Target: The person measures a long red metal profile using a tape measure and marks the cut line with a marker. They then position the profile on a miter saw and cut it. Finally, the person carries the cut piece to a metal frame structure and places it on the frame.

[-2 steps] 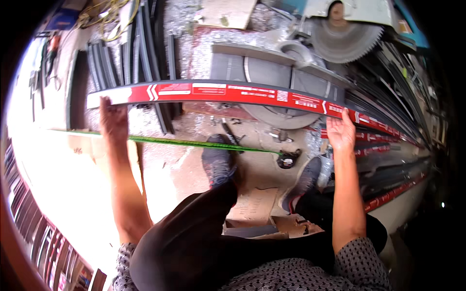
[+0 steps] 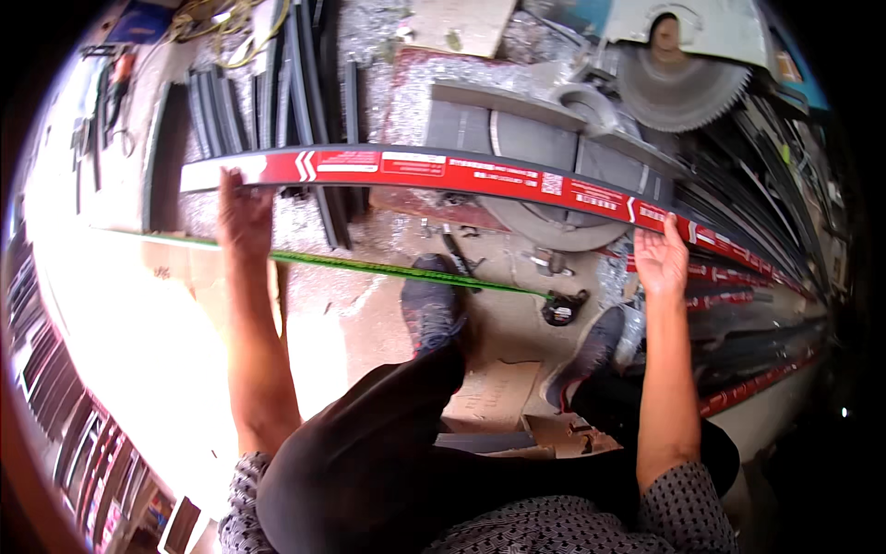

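Observation:
A long, dark metal profile with a red-and-white printed film [image 2: 415,173] spans the view from left to right in front of me. Near its pale left end, my left hand [image 2: 246,214] is closed on the lower edge, thumb up against the film. Toward the right, my right hand [image 2: 662,258] holds the same edge from below, palm turned up and fingers partly hidden by the profile. Below the profile, a bright green tape [image 2: 406,270] runs out of its black tape measure case [image 2: 563,309] and passes by my left wrist.
Beyond the profile stands a cut-off saw with a toothed round blade [image 2: 688,92] over its grey base [image 2: 535,138]. Several dark profiles [image 2: 300,83] lie at the upper left; more red-filmed ones [image 2: 761,383] lie at right. My shoes [image 2: 432,300] and flat cardboard [image 2: 494,392] are below.
The whole view has shifted slightly, so things sit further right. My left hand has slid a little inward along the profile. Both hands keep their hold.

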{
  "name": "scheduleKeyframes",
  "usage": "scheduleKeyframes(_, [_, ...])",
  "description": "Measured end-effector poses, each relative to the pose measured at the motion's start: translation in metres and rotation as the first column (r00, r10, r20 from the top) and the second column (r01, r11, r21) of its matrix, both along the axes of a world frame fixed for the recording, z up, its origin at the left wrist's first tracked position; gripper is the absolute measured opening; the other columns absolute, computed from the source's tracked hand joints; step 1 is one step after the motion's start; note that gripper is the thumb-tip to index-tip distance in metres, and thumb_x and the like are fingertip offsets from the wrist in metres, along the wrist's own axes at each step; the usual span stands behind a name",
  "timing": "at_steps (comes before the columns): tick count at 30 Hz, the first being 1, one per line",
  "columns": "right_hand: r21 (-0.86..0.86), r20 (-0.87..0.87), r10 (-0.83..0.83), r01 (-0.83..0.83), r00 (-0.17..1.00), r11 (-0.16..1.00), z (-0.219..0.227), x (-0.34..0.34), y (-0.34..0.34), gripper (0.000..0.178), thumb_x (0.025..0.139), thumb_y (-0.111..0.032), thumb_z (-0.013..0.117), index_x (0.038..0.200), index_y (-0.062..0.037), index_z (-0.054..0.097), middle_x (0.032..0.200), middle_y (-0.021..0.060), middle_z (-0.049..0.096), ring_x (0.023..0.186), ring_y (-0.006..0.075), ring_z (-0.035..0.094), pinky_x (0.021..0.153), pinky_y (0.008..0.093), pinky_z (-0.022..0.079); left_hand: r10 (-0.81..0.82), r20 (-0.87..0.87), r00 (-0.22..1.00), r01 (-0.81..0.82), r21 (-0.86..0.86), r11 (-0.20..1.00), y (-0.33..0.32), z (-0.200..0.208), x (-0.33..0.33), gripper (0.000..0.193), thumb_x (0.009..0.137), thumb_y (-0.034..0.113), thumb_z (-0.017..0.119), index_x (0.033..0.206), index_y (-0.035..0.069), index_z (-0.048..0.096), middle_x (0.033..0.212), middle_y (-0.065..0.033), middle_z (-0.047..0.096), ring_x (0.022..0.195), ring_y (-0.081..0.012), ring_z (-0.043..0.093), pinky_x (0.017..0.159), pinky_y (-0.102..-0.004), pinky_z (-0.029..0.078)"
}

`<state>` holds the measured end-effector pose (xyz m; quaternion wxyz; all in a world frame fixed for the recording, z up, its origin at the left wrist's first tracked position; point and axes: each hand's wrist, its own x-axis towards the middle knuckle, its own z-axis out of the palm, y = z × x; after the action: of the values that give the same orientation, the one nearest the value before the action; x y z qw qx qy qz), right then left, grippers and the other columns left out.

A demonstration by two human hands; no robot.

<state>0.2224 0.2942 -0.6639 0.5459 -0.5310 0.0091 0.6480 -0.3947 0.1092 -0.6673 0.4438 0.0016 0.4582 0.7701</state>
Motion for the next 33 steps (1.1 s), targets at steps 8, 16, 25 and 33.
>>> scheduleKeyframes(8, [0.023,-0.161,0.209,-0.208,0.965,0.978,-0.008,-0.131,-0.034,0.023,0.096,-0.023,0.075,0.114,-0.0101,0.068,0.118,0.0042,0.065,0.114,0.0172,0.057,0.107,0.0364,0.042,-0.426,0.088,0.900,0.434,-0.119,0.893,0.047,0.013,0.163,0.036,0.097,0.042,0.072,0.108,0.008,0.067,0.095,-0.0027,0.069,0.084,-0.0142,0.067,0.078,-0.0332,0.059])
scheduleKeyframes(16, [0.084,-0.289,0.415,-0.409,0.863,0.909,-0.007,-0.235,-0.065,0.031,0.095,-0.027,0.075,0.122,-0.0154,0.066,0.122,-0.0015,0.065,0.118,0.0140,0.055,0.107,0.0354,0.041,-0.342,-0.017,0.939,0.336,-0.159,0.929,0.059,0.013,0.186,0.025,0.102,0.033,0.067,0.104,0.008,0.069,0.097,-0.0021,0.072,0.085,-0.0117,0.067,0.077,-0.0286,0.053])
scheduleKeyframes(25, [0.137,-0.354,0.307,-0.276,0.884,0.951,-0.024,-0.106,-0.014,0.042,0.099,-0.026,0.069,0.133,-0.0029,0.059,0.136,0.0110,0.062,0.127,0.0250,0.055,0.115,0.0416,0.039,-0.284,-0.071,0.956,0.275,-0.109,0.955,0.039,0.009,0.103,0.025,0.101,0.031,0.067,0.099,0.007,0.068,0.082,-0.0019,0.067,0.069,-0.0100,0.058,0.062,-0.0236,0.046])
scheduleKeyframes(33, [0.056,-0.191,0.227,-0.220,0.955,0.974,-0.062,0.025,0.023,0.045,0.102,-0.026,0.064,0.137,0.0017,0.057,0.138,0.0153,0.063,0.128,0.0270,0.057,0.111,0.0405,0.045,-0.027,-0.083,0.996,0.029,0.015,0.999,0.027,-0.003,0.027,0.022,0.101,0.034,0.066,0.101,0.012,0.062,0.089,-0.0007,0.066,0.078,-0.0131,0.062,0.066,-0.0290,0.049])
